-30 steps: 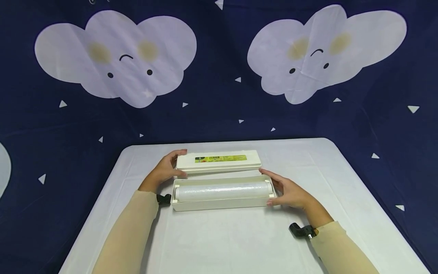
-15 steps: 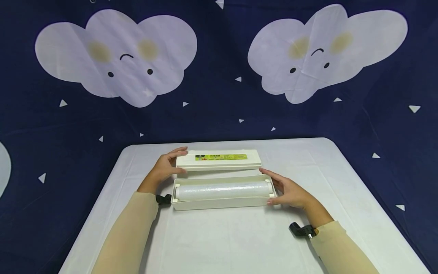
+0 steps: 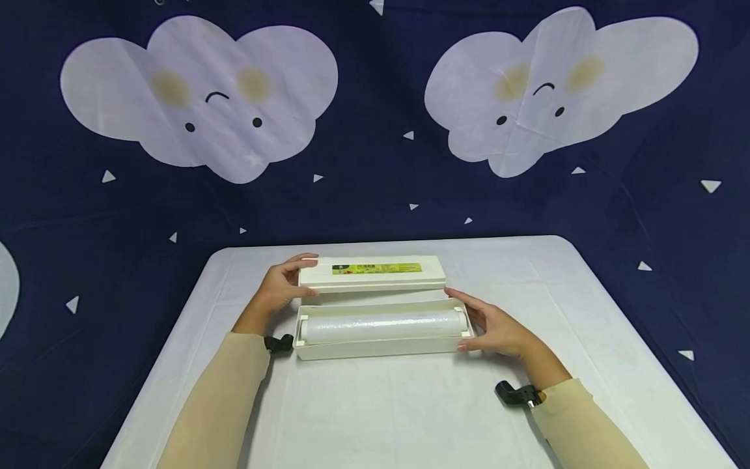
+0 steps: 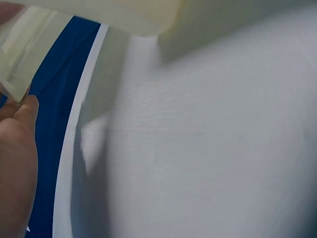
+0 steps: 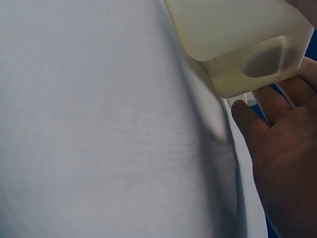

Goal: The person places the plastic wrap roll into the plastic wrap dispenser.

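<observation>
In the head view, my left hand (image 3: 280, 286) grips the left end of a white lid (image 3: 375, 279) with a yellow-green printed label. The left wrist view shows the lid's underside (image 4: 32, 44), seemingly off the table, with the left hand (image 4: 17, 144) at its end. Closer to me sits an uncovered white cling film box (image 3: 375, 348), and a roll of cling film (image 3: 381, 327) lies inside it. The right hand (image 3: 498, 329) holds that box's right end between thumb and fingers. From the right wrist, the box end (image 5: 257, 64) appears above the palm (image 5: 292, 153).
A white cloth covers the table (image 3: 398, 410), which has rounded far corners. Behind it hangs a dark blue curtain (image 3: 375, 208) with cloud prints. Black wrist cameras (image 3: 515, 394) are worn on both arms.
The lid and my left hand rise slightly in the head view, then shift a little to the left. My right hand and the box stay in place.
</observation>
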Available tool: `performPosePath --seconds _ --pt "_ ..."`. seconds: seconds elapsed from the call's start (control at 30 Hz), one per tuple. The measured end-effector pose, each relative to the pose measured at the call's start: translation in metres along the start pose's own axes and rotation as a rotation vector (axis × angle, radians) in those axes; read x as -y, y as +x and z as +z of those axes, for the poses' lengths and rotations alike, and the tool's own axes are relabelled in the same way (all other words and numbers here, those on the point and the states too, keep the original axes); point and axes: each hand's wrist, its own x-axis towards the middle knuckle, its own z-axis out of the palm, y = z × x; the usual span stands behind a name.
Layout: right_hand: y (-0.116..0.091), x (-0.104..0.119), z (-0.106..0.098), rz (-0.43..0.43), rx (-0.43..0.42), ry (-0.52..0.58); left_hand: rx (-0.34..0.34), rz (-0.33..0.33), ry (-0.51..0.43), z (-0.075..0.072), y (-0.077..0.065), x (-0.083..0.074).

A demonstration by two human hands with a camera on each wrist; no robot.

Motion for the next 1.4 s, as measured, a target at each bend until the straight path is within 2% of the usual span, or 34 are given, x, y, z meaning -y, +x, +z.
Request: performPosePath --seconds 0.13,0.23,0.4,0.5,0.6,0.73,0.87,1.07,1.4 --pt "0.000 -0.002 -0.001 -0.018 0.001 0.009 -0.016 0.004 -0.001 0.001 -0.003 0.001" --pt "0.000 -0.002 -0.003 -0.067 -0.029 0.023 -0.024 0.012 0.000 0.001 -0.005 0.001" --pt "0.003 0.000 -0.009 -0.150 -0.212 0.021 -0.020 0.051 -0.027 0.001 -0.007 -0.002" --pt "0.009 0.001 -0.014 -0.131 -0.316 -0.025 -0.006 0.086 -0.047 0.001 -0.008 -0.005" --pt "0.014 0.002 -0.018 -0.110 -0.358 -0.069 0.011 0.120 -0.066 0.000 -0.008 -0.006" --pt "0.023 0.002 -0.026 -0.094 -0.351 -0.099 0.047 0.169 -0.097 0.000 -0.006 -0.007" --pt "0.032 0.005 -0.034 -0.054 -0.306 -0.110 0.075 0.202 -0.122 0.000 -0.006 -0.008" --pt "0.046 0.009 -0.038 0.014 -0.242 -0.129 0.091 0.214 -0.141 0.000 -0.007 -0.011" --pt "0.059 0.016 -0.035 -0.016 -0.192 -0.107 0.141 0.246 -0.174 0.001 -0.007 -0.013"
